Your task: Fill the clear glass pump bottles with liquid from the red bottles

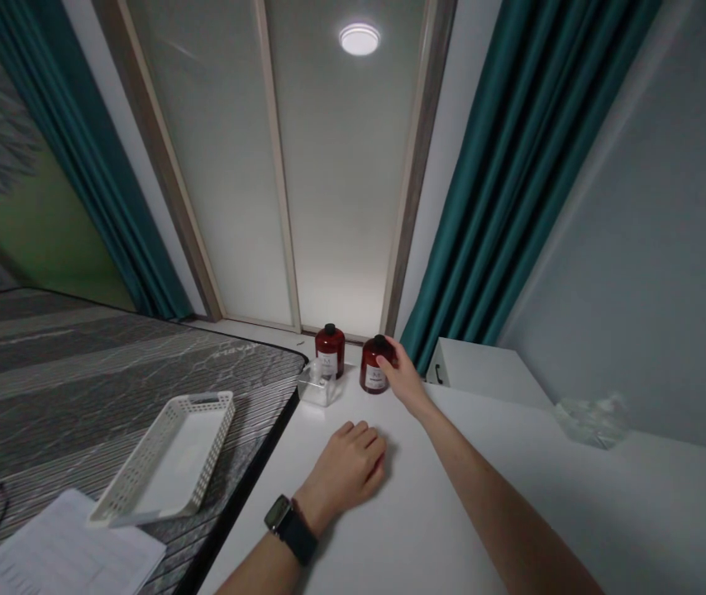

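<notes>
My right hand (400, 371) is closed around the right side of a dark red bottle (373, 378) with a black cap and a white label. The bottle stands upright at the far end of a white table. To its left is a matching red bottle (330, 354), also upright, partly behind a small clear plastic container (317, 388). Nearer to me, my left hand (348, 463) rests on the tabletop with its fingers curled in and nothing visible in them. A dark watch (291, 525) is on the left wrist.
Left of the white table (415, 512) lies a dark grey striped surface (111, 364) bearing a white perforated basket (222, 426) and printed papers (68, 549). A crumpled clear plastic bag (594, 420) sits at right. Behind are a white cabinet (483, 368), green curtains (514, 165) and frosted sliding doors (341, 182).
</notes>
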A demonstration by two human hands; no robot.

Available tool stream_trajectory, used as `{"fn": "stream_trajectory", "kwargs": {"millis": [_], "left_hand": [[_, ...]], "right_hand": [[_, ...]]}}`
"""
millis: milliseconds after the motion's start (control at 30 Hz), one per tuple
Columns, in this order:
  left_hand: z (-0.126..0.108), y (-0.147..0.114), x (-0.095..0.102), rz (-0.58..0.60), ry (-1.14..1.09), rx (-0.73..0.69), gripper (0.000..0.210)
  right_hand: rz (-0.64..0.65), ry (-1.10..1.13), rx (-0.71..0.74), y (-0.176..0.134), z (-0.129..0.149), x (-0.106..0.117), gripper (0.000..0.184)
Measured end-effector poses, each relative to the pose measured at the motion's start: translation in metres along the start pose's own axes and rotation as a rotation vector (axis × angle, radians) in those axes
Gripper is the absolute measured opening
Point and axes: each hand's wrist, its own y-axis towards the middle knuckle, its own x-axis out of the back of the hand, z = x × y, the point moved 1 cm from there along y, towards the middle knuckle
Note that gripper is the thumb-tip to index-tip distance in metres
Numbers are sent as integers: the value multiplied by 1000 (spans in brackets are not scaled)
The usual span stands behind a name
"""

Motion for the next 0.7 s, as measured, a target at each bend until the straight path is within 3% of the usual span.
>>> {"fn": "stream_trajectory", "kwargs": {"millis": [400, 600, 700], "left_hand": [[1, 0, -2, 22, 0, -20, 6], [3, 0, -2, 6, 6, 6, 6], [4, 0, -1, 12, 18, 39, 6]], "right_hand": [[39, 14, -16, 6, -11, -5, 61], [60, -12, -41, -5, -22, 6, 95], [108, -206, -55, -12, -37, 18, 106]]}}
